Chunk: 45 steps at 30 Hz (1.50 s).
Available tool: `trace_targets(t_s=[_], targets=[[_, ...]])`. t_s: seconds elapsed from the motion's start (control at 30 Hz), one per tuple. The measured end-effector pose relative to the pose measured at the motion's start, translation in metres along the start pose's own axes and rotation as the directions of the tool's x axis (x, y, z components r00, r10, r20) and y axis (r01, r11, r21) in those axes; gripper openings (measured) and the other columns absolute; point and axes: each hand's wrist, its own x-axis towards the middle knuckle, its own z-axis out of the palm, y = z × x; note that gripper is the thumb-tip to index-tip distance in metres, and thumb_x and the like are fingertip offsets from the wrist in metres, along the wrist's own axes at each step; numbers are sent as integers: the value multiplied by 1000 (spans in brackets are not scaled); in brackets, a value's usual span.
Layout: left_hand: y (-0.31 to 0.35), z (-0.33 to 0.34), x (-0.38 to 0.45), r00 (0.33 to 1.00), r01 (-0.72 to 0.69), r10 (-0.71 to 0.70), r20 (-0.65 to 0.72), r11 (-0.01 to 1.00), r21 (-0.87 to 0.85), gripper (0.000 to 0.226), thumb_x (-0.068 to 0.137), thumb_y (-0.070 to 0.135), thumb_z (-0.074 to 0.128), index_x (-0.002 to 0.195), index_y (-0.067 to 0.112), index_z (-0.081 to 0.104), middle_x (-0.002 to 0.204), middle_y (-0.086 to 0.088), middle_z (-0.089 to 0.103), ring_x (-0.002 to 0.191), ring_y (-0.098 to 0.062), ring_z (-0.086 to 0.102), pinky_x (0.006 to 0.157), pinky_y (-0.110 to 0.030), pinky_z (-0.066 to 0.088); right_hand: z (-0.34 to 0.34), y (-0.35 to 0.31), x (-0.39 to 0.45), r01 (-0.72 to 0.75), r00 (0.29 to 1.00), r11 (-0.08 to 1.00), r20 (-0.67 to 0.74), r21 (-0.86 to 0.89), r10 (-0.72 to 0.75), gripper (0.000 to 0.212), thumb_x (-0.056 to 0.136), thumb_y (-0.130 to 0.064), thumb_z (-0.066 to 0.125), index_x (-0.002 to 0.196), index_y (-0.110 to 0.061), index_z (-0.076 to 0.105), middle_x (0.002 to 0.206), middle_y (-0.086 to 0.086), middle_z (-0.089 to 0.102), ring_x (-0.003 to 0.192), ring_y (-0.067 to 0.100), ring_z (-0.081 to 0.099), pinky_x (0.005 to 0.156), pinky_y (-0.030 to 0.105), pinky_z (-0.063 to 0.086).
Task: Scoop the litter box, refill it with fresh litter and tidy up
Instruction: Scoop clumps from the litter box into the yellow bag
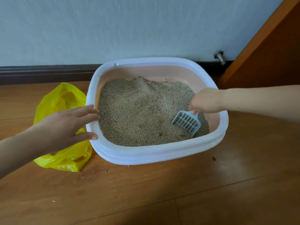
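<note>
Litter box [155, 153] sits on wood floor [178, 192] against the wall [113, 26], centre of view. White rim, pink inner wall. Litter [138, 111] covers the bottom, heaped higher toward 12 o'clock, lower toward 5 o'clock.

Right hand [206, 100] comes in from 3 o'clock, over the box's right side. Fingers curled down around the handle of the scoop [186, 122]; the handle itself is mostly hidden under the hand. Scoop is pale blue-grey, slotted, blade pointing toward 5 o'clock, its front edge dug into the litter close to the near-right wall. Slots show bare; cannot tell any load in it.

Left hand [68, 125] comes in from 8 o'clock, palm down, fingers spread and nearly flat. Fingertips lie on the box's left rim, thumb touching the rim lower down. It grips nothing; it rests open against the edge.

Yellow bag [65, 98] lies crumpled on the floor at 9 o'clock, touching the box's left side, partly under the left forearm.

Scattered litter grains [106, 171] on the floor at 6 to 7 o'clock. One dark speck [214, 158] on the floor at 4 o'clock. Metal door stop [219, 56] on the wall at 1 o'clock, brown door [267, 54] beside it.
</note>
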Motion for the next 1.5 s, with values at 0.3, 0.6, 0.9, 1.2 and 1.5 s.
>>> trace_targets(t_s=[0.3,0.6,0.9,1.2,1.5], targets=[[11,-12,1,1000,-3,3,26,1000,22,67,87,70,28,117,20,63,128,3,60,128,-14,47,90,-36,49,24,-51,26,71,994,932,52,355,-95,34,99,-31,47,71,-14,55,60,-4,49,51,11,39,56,27,36],[12,-12,0,998,31,-31,60,1000,-1,67,86,70,29,118,20,61,130,3,58,129,-18,48,94,-37,48,6,-61,26,95,986,726,-164,681,25,31,98,-21,50,70,-15,62,54,-8,54,42,-2,43,47,10,37],[10,-9,0,994,46,-46,95,999,-3,67,86,71,30,120,22,59,132,4,55,133,-16,44,97,-37,46,-17,-60,25,131,977,740,-211,659,15,30,97,-25,51,71,-18,64,53,-10,57,57,14,52,60,29,46],[11,-12,0,992,59,-59,115,998,-2,70,85,71,28,123,21,58,134,5,54,135,-16,41,100,-34,43,-18,-63,18,155,978,760,-207,632,-27,32,97,-23,51,67,-19,61,52,-10,56,46,1,47,53,16,41],[10,-11,0,990,63,-63,130,998,4,71,85,71,27,125,20,58,135,3,53,136,-17,39,102,-37,42,-22,-66,17,177,972,801,-231,571,-50,34,96,-25,52,63,-24,59,53,-12,57,52,12,49,60,29,43]])
